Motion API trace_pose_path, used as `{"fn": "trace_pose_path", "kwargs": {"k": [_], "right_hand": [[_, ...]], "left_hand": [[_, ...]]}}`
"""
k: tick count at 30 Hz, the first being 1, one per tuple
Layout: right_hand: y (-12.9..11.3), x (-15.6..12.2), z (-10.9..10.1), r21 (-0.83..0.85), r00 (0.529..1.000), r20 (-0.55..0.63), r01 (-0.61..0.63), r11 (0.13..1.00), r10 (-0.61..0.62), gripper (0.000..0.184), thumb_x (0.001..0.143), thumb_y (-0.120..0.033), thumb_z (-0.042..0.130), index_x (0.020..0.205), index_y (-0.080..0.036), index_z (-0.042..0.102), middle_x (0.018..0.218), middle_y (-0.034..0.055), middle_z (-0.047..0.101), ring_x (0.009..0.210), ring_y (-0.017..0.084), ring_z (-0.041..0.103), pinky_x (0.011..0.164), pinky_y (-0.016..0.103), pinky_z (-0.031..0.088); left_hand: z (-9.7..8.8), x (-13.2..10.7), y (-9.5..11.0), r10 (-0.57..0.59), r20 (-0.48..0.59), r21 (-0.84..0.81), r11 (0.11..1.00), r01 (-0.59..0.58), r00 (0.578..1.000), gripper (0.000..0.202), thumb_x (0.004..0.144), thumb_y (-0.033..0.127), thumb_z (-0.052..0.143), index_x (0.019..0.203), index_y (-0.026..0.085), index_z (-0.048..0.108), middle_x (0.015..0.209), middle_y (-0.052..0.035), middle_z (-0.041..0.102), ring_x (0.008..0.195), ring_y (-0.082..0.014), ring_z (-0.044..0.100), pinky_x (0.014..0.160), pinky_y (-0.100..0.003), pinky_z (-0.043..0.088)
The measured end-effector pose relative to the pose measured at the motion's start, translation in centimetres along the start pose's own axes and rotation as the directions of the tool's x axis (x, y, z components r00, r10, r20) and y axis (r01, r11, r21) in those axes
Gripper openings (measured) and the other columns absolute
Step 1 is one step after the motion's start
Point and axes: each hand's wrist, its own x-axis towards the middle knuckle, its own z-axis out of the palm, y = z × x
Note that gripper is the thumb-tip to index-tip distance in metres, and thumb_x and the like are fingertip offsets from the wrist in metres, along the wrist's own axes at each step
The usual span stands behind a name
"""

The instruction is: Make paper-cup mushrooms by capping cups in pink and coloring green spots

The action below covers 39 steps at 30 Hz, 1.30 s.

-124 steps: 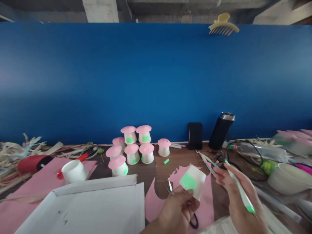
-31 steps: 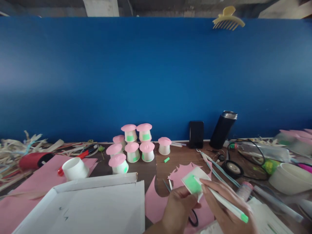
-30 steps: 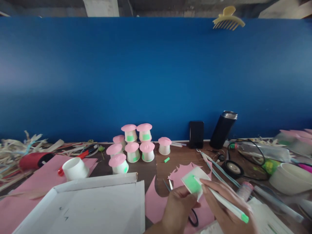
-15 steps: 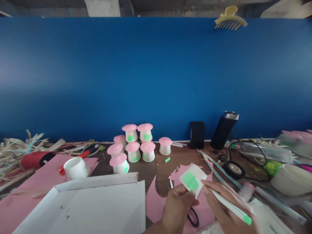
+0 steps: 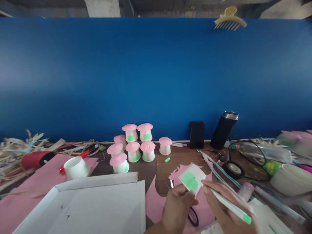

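My left hand point(image 5: 179, 204) pinches the lower left edge of a small white paper piece point(image 5: 197, 171) with a green coloured patch in its middle. In my right hand point(image 5: 227, 201) is a white marker point(image 5: 227, 203) with a green end, its tip at the right side of the green patch. Beneath my hands lies cut pink paper point(image 5: 156, 201), and scissors point(image 5: 193, 217) with a dark handle are partly hidden by my left hand. A small green marker cap point(image 5: 167, 160) rests on the table beyond.
Several white cups with pink paper tops point(image 5: 133, 152) stand at the back, two stacked higher. A white box lid point(image 5: 104, 204) lies left, with a white cup point(image 5: 76, 168) behind it. A black bottle point(image 5: 224, 130), phone point(image 5: 197, 135), cables and a clear bottle point(image 5: 265, 152) fill the right.
The paper piece has shifted very slightly left with my left hand. Both hands keep the same hold, and the marker tip stays at the green patch.
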Motion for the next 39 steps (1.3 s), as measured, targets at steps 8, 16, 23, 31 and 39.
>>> {"fn": "trace_pose_path", "kwargs": {"k": [8,16,23,31,39], "right_hand": [[-0.07,0.16,-0.12,-0.004,1.0,-0.013,-0.002,1.0,0.002,0.027,0.084,-0.018,0.058,0.11,-0.024,0.059,0.098,0.002,0.065,0.089,0.014,0.063,0.081,0.025,0.048],[-0.42,0.25,-0.06,-0.003,1.0,-0.001,-0.005,1.0,0.005,0.022,0.084,-0.02,0.059,0.106,-0.021,0.06,0.095,0.0039,0.065,0.086,0.014,0.063,0.076,0.023,0.051],[-0.44,0.18,-0.06,-0.013,1.0,-0.001,0.013,1.0,-0.013,0.02,0.084,-0.018,0.058,0.103,-0.021,0.06,0.092,0.0033,0.065,0.083,0.014,0.064,0.075,0.024,0.05],[-0.47,0.37,0.0,-0.022,1.0,0.008,0.022,1.0,-0.021,0.017,0.083,-0.018,0.057,0.1,-0.02,0.059,0.089,0.0037,0.066,0.079,0.015,0.064,0.071,0.025,0.051],[-0.48,0.36,0.1,-0.031,1.0,0.002,0.029,0.999,-0.028,0.021,0.084,-0.017,0.058,0.105,-0.02,0.059,0.092,0.0044,0.065,0.083,0.015,0.064,0.074,0.025,0.051]], "left_hand": [[0.39,-0.23,-0.29,0.056,0.061,-0.013,0.998,-0.055,0.997,0.018,0.068,0.029,0.065,0.058,0.015,0.066,0.054,0.0011,0.049,0.058,-0.0133,0.045,0.066,-0.028,0.04],[-0.06,0.14,-0.44,-0.057,0.105,-0.5,0.86,0.102,0.993,0.02,0.066,0.023,0.073,0.082,0.012,0.072,0.078,-0.0046,0.062,0.071,-0.0111,0.052,0.074,-0.025,0.045],[-0.18,0.18,-0.27,-0.083,0.093,-0.586,0.801,0.121,0.992,0.013,0.064,0.018,0.074,0.075,0.01,0.072,0.069,-0.0029,0.061,0.062,-0.0078,0.05,0.067,-0.02,0.048],[-0.27,0.31,-0.39,-0.086,0.082,-0.618,0.778,0.118,0.993,0.018,0.063,0.018,0.075,0.078,0.01,0.072,0.072,-0.0042,0.063,0.062,-0.0078,0.051,0.064,-0.019,0.048],[-0.23,0.16,-0.34,-0.076,0.099,-0.58,0.805,0.12,0.992,0.02,0.064,0.019,0.075,0.081,0.009,0.073,0.072,-0.0039,0.063,0.062,-0.0077,0.052,0.065,-0.019,0.047]]}}
